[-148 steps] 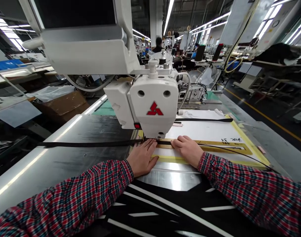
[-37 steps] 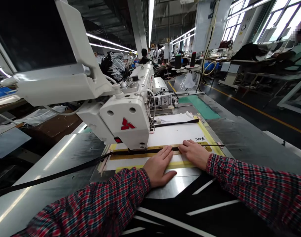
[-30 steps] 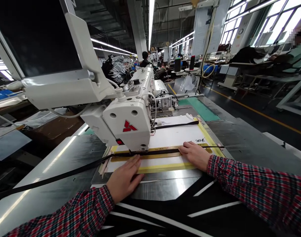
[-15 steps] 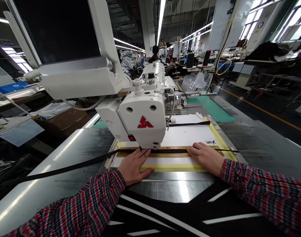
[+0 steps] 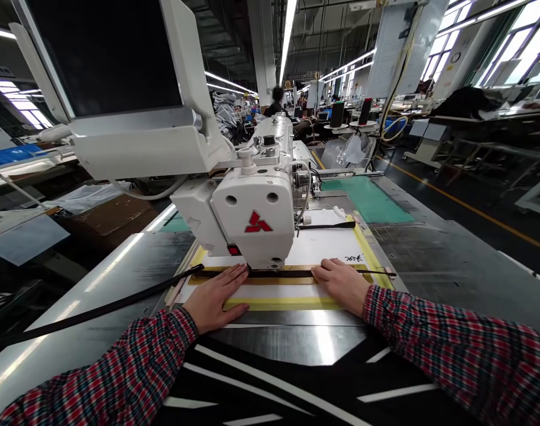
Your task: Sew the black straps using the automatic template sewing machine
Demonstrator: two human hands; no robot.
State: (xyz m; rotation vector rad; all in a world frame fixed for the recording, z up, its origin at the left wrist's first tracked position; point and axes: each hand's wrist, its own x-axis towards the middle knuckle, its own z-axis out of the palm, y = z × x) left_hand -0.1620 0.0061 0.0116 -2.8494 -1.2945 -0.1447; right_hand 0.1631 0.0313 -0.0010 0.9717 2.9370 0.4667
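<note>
Well, both hands lie flat and open, gripping nothing. The left hand [image 5: 214, 299] rests on the near edge of the white template [image 5: 327, 245], its fingertips just short of the black strap [image 5: 278, 274], while the right hand [image 5: 340, 287] presses down on that strap just right of the needle. The strap runs along a yellow-edged slot, under the red-badged sewing head [image 5: 252, 228], and trails left over the dark steel table [image 5: 119, 266]. Farther left, a cardboard box [image 5: 112, 216] sits beside plastic sheeting [image 5: 87, 198].
</note>
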